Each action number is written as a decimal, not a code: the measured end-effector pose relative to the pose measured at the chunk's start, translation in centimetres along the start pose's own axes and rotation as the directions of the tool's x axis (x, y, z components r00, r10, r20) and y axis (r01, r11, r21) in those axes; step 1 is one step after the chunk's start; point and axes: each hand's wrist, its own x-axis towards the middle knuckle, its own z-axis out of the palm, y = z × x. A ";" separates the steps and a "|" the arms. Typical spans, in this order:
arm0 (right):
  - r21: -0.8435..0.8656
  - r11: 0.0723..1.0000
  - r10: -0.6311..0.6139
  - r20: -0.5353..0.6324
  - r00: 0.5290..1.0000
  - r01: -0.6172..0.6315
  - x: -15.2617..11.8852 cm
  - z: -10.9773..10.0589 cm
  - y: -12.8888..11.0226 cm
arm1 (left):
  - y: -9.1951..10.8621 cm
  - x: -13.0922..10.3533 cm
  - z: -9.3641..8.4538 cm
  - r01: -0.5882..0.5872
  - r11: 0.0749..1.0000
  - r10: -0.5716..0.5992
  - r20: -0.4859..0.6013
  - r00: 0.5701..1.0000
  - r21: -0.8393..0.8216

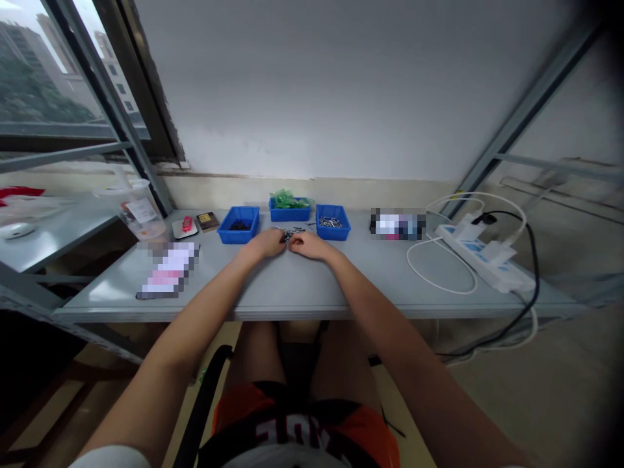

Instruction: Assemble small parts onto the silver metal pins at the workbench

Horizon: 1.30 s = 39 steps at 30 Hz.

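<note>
My left hand (270,243) rests on the grey table with its fingers curled in against a small pile of metal screw-like pieces (294,231). From the other side my right hand (311,246) meets it, fingers bent and drawn together at the pile's near edge. Anything between the fingertips of either hand is too small to make out. Around the pile stand three blue bins: the left bin (224,234) holds small dark parts (239,225), the back bin (291,215) green plastic bags (287,199), and the right bin (333,235) loose silvery screw-like pieces (330,222).
A blurred-out phone (169,270), a lidded cup (142,214), a white scale-like pad (184,227) with a red item, and a small dark box (207,221) lie leftward. On the right are another blurred device (397,224), a white cable (441,290) and a power strip (487,260).
</note>
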 end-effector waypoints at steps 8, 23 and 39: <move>-0.096 0.995 -0.024 -0.064 0.998 0.018 0.7 0.6 0.6 | -0.7 0.7 0.8 -0.126 0.991 0.121 -0.087 0.989 -0.044; -0.182 0.979 -0.119 -0.159 0.980 0.090 1.2 1.2 1.0 | -0.8 0.4 0.5 -0.162 0.986 0.155 -0.131 0.979 -0.041; -0.176 0.980 -0.125 -0.181 0.975 0.093 1.2 1.1 1.4 | -0.5 0.4 0.3 -0.188 0.981 0.176 -0.193 0.965 -0.046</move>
